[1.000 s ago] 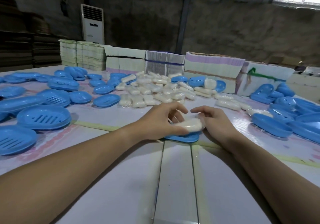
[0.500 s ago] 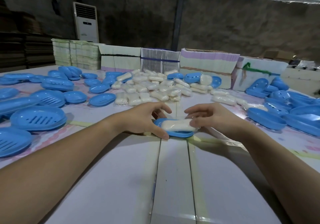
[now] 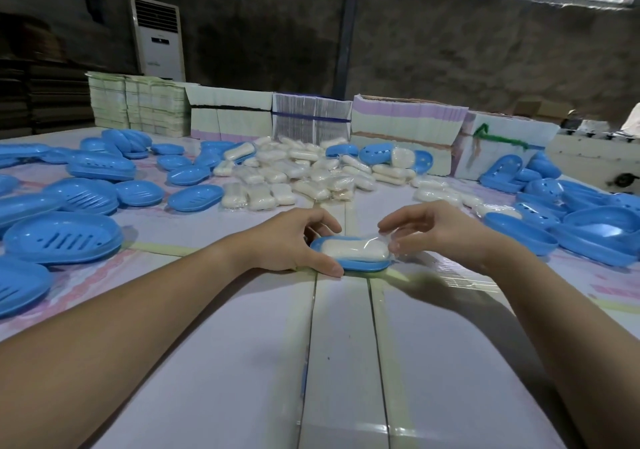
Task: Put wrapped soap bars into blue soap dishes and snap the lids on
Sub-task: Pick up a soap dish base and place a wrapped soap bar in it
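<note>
A wrapped white soap bar (image 3: 356, 249) lies in a blue soap dish (image 3: 360, 265) at the table's middle. My left hand (image 3: 294, 240) grips the dish's left end, thumb along the near rim and fingers behind it. My right hand (image 3: 436, 230) hovers at the dish's right end, its thumb and fingers touching the clear wrapper's end; how firmly it holds is unclear. No lid is on this dish.
A pile of wrapped soap bars (image 3: 311, 174) lies behind the hands. Blue dish parts (image 3: 62, 237) cover the left side, and others (image 3: 595, 237) crowd the right. Stacks of flat cartons (image 3: 405, 119) line the table's far edge.
The soap bar has settled into the dish. My right hand has drawn back to the wrapper's right end, and my left hand stays on the dish.
</note>
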